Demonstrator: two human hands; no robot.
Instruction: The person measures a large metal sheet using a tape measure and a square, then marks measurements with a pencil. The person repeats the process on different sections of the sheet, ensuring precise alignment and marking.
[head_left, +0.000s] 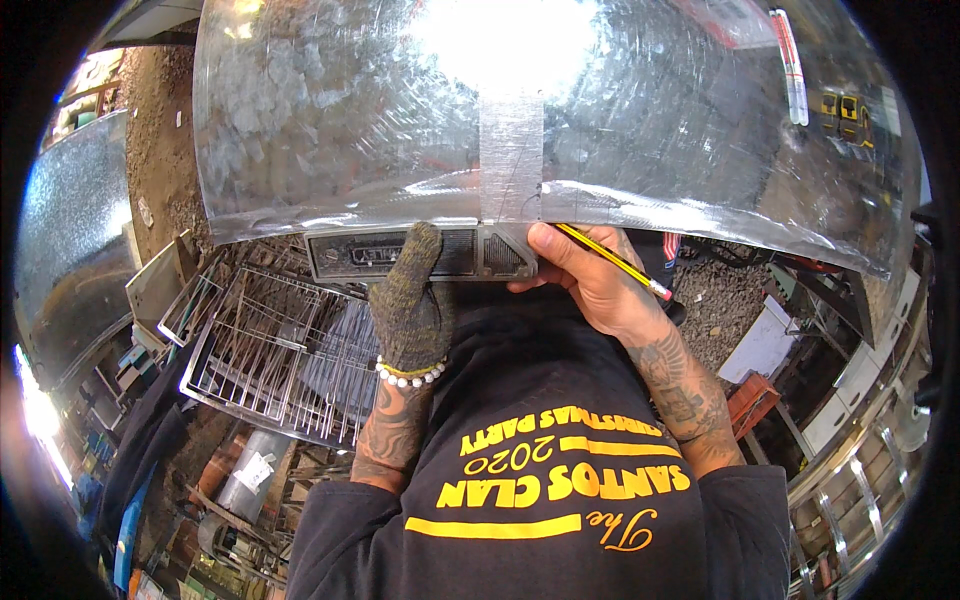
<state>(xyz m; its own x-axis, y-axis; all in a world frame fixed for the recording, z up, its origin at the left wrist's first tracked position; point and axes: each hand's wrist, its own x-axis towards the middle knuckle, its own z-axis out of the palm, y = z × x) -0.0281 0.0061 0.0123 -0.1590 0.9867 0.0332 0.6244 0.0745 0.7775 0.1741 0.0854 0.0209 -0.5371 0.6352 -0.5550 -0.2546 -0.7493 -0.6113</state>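
Left hand [411, 300] (gloved) clamps the square [460, 254] at the metal sheet [340, 130]. Right hand [602, 285] grips the square's end, pencil [614, 261] lying across it.

Pale scuffs and swirls mottle the silver sheet [340, 120], set against the square [460, 255] with its brushed-silver blade [511, 160] and charcoal-grey handle [345, 255]. The pencil [610, 258], striped yellow and black, ends in a pink eraser [663, 291]. At left, a glove [405, 315] is flecked olive and dark grey, a bracelet [410, 378] white; the near shirt [520, 370] is black, printed in yellow. Far right, a tool [847, 118] shows yellow and black.
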